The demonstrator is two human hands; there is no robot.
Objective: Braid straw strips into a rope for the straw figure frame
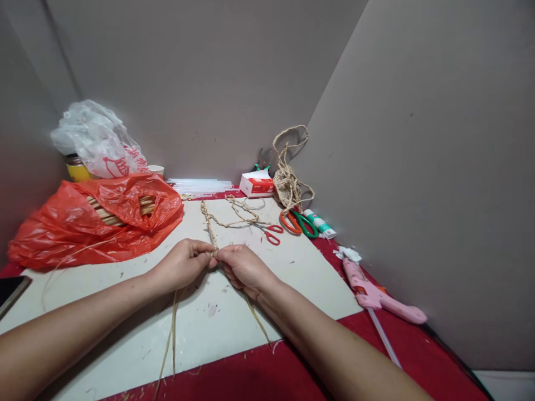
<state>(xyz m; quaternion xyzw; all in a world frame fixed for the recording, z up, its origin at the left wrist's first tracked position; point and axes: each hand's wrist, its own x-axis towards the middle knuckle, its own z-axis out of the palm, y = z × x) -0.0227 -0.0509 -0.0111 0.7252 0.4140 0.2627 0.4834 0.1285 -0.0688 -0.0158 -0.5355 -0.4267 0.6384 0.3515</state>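
Over wht mat (292, 295), 2 hands (181, 264) (246, 268) pinch 1 braid (210, 228).

Fingers (228, 255) hide part of the braid (211, 230); a dark object (11, 291) is cropped at left.

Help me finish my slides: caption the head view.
Left hand and right hand pinch a braided cord over a white sheet, red-handled scissors beyond.

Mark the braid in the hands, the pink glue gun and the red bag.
Braid (210, 229): head view, middle of the plaited length.
Pink glue gun (371, 295): head view, middle of its body.
Red bag (81, 238): head view, front wall.
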